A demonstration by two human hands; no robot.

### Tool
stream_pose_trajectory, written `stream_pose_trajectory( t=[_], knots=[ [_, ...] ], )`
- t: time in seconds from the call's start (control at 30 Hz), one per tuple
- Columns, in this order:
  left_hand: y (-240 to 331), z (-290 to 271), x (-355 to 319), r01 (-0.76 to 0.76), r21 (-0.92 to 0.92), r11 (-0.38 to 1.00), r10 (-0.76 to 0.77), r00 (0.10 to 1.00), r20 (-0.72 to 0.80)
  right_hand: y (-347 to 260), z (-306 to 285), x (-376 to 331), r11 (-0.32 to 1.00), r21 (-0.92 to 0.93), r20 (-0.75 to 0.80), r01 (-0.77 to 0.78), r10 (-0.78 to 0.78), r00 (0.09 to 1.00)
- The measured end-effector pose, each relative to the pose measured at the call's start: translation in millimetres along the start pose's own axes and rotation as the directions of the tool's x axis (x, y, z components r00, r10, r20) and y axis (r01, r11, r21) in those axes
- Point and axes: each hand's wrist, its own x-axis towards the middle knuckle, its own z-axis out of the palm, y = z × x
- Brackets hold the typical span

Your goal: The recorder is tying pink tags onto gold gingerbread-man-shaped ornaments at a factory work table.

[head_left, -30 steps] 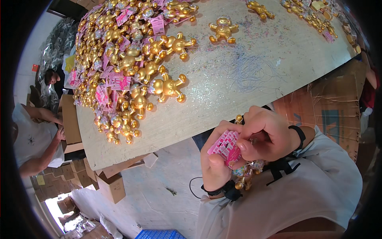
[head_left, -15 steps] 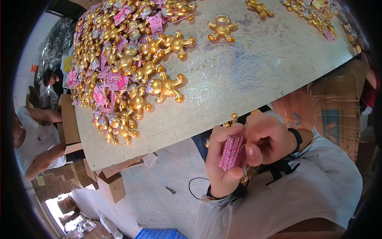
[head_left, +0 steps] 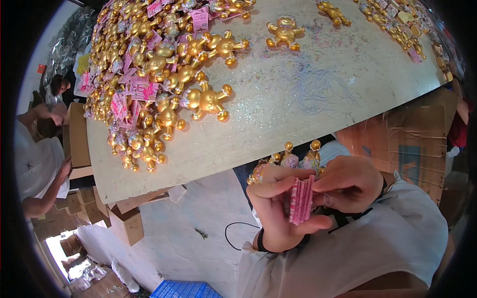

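"Workroom with a pale table [head_left: 253, 109], glitter scattered over it. First entry?"

"Cards [head_left: 300, 203], pink, one thick stack seen edge-on. Edges ridged, streaked pale and deep pink. Location: in the left hand, below the near table edge, before the person's body."

"Hands?"

"Left hand [head_left: 273, 201]: grasping the cards, fingers across the upper end, thumb stretched past the lower. Right hand [head_left: 350, 183]: fingers bent, tips at the right side of the stack. Thin thread [head_left: 327, 199] loops beside them; whether that hand pinches thread or card, cannot tell."

"Next outward?"

"Figures [head_left: 315, 145], gold, ball-ended limbs, with glittery parts, just beyond the hands."

"On the table?"

"Heap [head_left: 154, 64] of gold figures at left, with pink tags [head_left: 200, 20] among them. Pale tangle [head_left: 315, 87] of thread, right of the heap. Single figure [head_left: 285, 34], gold, face up, limbs spread, beyond the tangle."

"Floor and surroundings?"

"Brown box [head_left: 125, 226] below the table; blue crate [head_left: 186, 289], cut off by the lower edge. Co-worker [head_left: 42, 164] in a white top at left, partly lost in the dark rim."

"Not legible?"

"Card faces, turned from view; their count, not certain. Figures beyond the hands, mostly covered. Heap, cut off at the top."
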Motion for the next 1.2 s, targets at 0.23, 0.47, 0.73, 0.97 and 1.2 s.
stream_pose_trajectory(
  t=[0.23, 0.47, 0.73, 0.97, 1.2],
  knots=[
    [18.3, 4.3, 10.7, 0.372, -0.105, 0.922, -0.381, 0.92, -0.091, 6.2, 6.1, 12.3, 0.934, -0.233, 0.091, 0.271, -0.257, 0.962],
    [19.9, 12.1, 16.2, 0.517, -0.258, 0.817, -0.574, 0.776, -0.263, 6.8, 2.5, 15.0, 0.845, -0.306, 0.223, 0.439, -0.384, 0.896],
    [15.5, 7.7, 17.1, 0.543, -0.296, 0.786, -0.604, 0.776, -0.18, 5.8, 8.9, 11.9, 0.807, -0.497, 0.078, 0.319, -0.324, 0.943],
    [19.8, 7.3, 18.6, 0.543, -0.054, 0.838, -0.542, 0.819, -0.19, 11.1, 6.3, 16.4, 0.79, -0.544, 0.079, 0.282, -0.287, 0.955],
    [20.3, 11.7, 14.2, 0.558, -0.033, 0.829, -0.554, 0.813, -0.179, 17.3, 5.9, 14.7, 0.816, -0.462, 0.084, 0.347, -0.35, 0.933]
  ],
)
